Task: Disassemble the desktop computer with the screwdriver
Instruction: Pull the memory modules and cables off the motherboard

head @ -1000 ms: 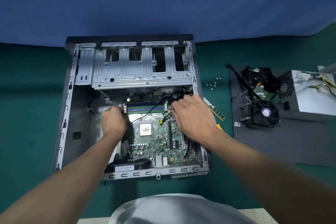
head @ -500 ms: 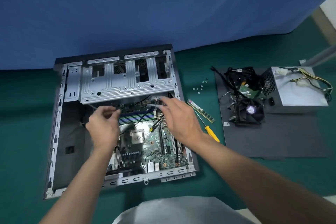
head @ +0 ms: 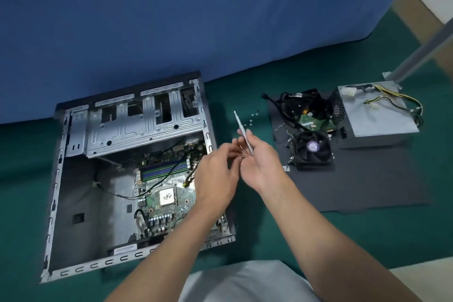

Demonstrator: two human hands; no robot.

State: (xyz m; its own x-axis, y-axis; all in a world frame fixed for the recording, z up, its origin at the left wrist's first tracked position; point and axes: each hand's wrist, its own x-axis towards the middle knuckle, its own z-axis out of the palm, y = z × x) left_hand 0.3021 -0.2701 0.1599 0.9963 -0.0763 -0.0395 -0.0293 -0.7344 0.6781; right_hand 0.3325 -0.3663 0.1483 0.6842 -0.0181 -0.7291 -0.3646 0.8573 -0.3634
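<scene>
Green cloth covers the desk, and on its left side lies the desktop computer case, open side up. A grey metal drive cage spans its far end, and the motherboard sits in its near right part. The left hand hovers over the case's right edge, fingers curled towards the other hand; blur hides whether it pinches anything. Just beside it, the right hand grips a thin grey strip that points up and away. A few small screws lie beyond it. Further right, a black mat carries a cooler fan, a tangle of black cables and the grey power supply.
</scene>
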